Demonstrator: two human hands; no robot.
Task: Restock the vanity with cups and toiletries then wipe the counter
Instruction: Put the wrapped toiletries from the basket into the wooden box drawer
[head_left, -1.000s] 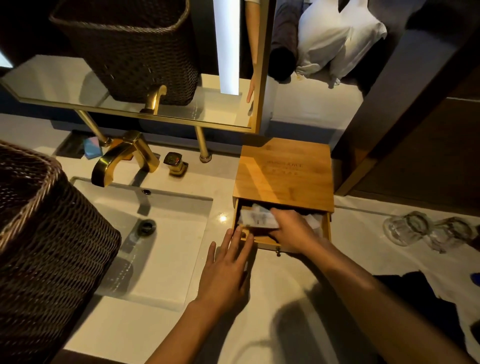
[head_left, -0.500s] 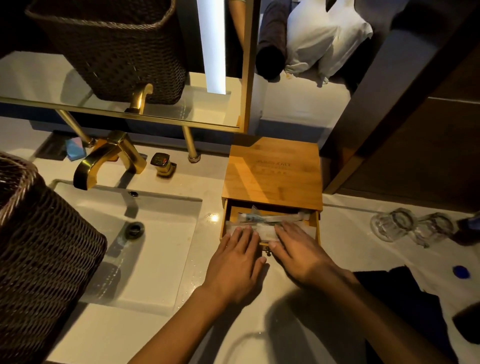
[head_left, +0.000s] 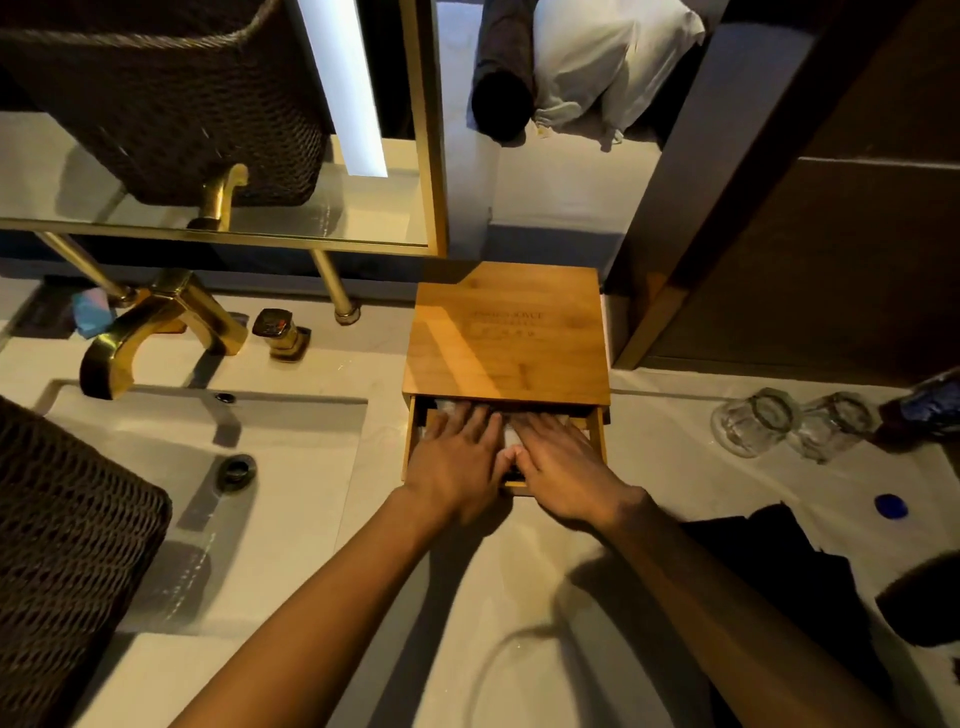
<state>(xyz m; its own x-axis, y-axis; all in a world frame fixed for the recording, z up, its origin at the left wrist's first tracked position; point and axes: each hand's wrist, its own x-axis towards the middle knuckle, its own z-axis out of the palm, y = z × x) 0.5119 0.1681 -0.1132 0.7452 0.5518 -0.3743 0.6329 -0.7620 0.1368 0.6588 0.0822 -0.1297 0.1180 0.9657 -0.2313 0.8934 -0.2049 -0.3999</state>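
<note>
A bamboo drawer box (head_left: 506, 338) stands on the white counter (head_left: 519, 623), its drawer (head_left: 413, 441) pulled out toward me. My left hand (head_left: 457, 462) and my right hand (head_left: 561, 462) lie flat side by side on the wrapped toiletry packets in the drawer, fingers spread and reaching under the box's lid. The packets are mostly hidden beneath my hands. Two clear glass cups (head_left: 753, 421) lie on the counter to the right of the box.
A sink (head_left: 249, 467) with a gold faucet (head_left: 150, 327) is on the left. A dark wicker basket (head_left: 62, 545) sits at the near left. A dark cloth (head_left: 779, 561), a blue cap (head_left: 891, 505) and a bottle (head_left: 930, 405) are on the right.
My left hand has moved from the counter up onto the drawer. Both hands now press flat on the packets, which showed more clearly before, and reach farther in.
</note>
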